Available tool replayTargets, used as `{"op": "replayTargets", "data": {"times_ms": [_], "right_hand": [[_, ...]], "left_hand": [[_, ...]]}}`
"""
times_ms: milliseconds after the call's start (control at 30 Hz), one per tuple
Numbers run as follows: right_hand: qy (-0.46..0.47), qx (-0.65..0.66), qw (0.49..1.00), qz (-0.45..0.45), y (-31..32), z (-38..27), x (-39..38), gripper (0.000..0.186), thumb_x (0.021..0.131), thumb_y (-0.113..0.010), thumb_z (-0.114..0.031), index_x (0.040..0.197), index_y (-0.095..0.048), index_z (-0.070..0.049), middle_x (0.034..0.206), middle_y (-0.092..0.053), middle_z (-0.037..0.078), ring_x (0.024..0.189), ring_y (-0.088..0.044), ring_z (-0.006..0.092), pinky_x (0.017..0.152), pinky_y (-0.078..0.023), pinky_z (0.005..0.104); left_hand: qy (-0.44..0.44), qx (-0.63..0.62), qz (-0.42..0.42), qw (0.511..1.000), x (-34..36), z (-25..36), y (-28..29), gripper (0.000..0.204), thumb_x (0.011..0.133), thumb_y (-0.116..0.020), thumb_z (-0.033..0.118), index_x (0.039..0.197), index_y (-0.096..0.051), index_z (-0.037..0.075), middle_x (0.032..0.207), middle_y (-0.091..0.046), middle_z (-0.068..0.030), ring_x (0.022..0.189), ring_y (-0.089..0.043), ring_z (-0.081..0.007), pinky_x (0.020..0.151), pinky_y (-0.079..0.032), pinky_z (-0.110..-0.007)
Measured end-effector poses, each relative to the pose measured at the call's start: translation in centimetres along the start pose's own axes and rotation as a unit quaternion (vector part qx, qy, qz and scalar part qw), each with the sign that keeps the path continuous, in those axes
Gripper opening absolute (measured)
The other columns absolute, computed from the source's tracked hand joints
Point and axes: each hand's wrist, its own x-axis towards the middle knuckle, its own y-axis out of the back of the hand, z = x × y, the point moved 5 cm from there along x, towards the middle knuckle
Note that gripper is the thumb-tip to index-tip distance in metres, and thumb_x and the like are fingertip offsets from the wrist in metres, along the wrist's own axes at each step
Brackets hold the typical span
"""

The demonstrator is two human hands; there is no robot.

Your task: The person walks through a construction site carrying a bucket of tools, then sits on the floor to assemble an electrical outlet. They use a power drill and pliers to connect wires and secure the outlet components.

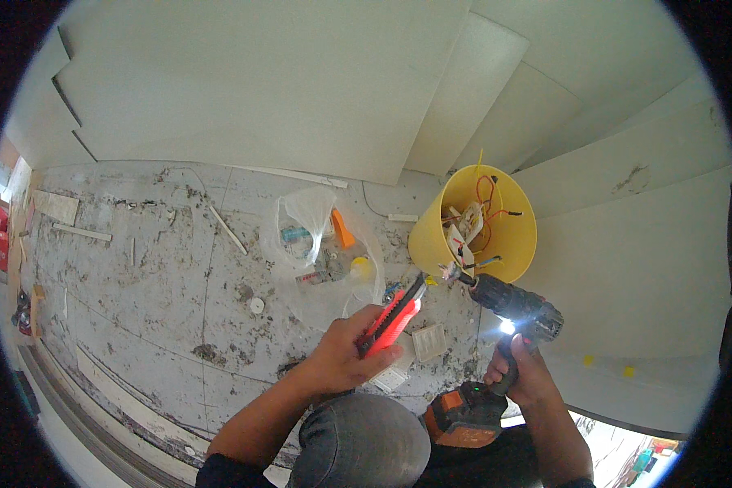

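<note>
A red and black utility knife point(392, 319) is gripped in my left hand point(347, 351), its tip pointing up and to the right. My right hand point(524, 374) is wrapped round the handle of a black cordless drill point(516, 307) with a lit lamp and an orange-black battery point(464, 415). The drill points left, its front end just in front of a yellow bucket point(516, 236). Something small and pale shows at the drill's tip, too small to make out. Inside the bucket lie white fittings point(465, 224) and several coloured wires.
Left of the bucket, a clear plastic bag point(293, 281) holds an orange item point(342, 229) and other small things. White strips point(228, 230) and crumbs lie on the dirty grey floor point(163, 285). Large pale panels point(260, 81) stand at the back; a pale wall point(642, 268) rises at right.
</note>
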Motion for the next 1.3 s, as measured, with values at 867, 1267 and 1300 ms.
{"op": "replayTargets", "data": {"times_ms": [867,1267,1300], "right_hand": [[0.032,-0.031,0.999,-0.004,-1.4,-0.4,-0.4,0.023,0.104,-0.066,-0.032,0.109,-0.052,-0.014,0.073,-0.055,0.004,0.065,-0.057,0.0195,0.063,-0.053,0.0399],[0.102,-0.211,0.965,0.119,-2.5,-2.3,-0.9,0.022,0.099,-0.065,-0.005,0.111,-0.048,-0.009,0.073,-0.053,0.006,0.06,-0.056,0.0199,0.054,-0.052,0.0378],[0.1,-0.177,0.971,0.128,-2.1,-1.9,-1.2,0.024,0.099,-0.065,-0.005,0.113,-0.047,-0.01,0.076,-0.053,0.006,0.06,-0.057,0.0199,0.055,-0.053,0.0381]], "left_hand": [[0.025,0.019,-0.02,0.999,1.0,1.1,-1.4,0.041,0.106,-0.056,0.042,0.108,-0.057,0.001,0.079,-0.064,-0.0217,0.074,-0.066,-0.0429,0.066,-0.049,-0.048],[0.047,0.111,0.041,0.992,1.1,-0.9,-0.7,0.04,0.107,-0.054,0.04,0.102,-0.058,0.001,0.076,-0.063,-0.0221,0.072,-0.066,-0.0426,0.063,-0.049,-0.049],[0.097,0.069,0.136,0.984,1.1,-4.1,0.7,0.038,0.107,-0.054,0.039,0.101,-0.058,0.001,0.077,-0.064,-0.0226,0.073,-0.066,-0.0436,0.063,-0.049,-0.049]]}}
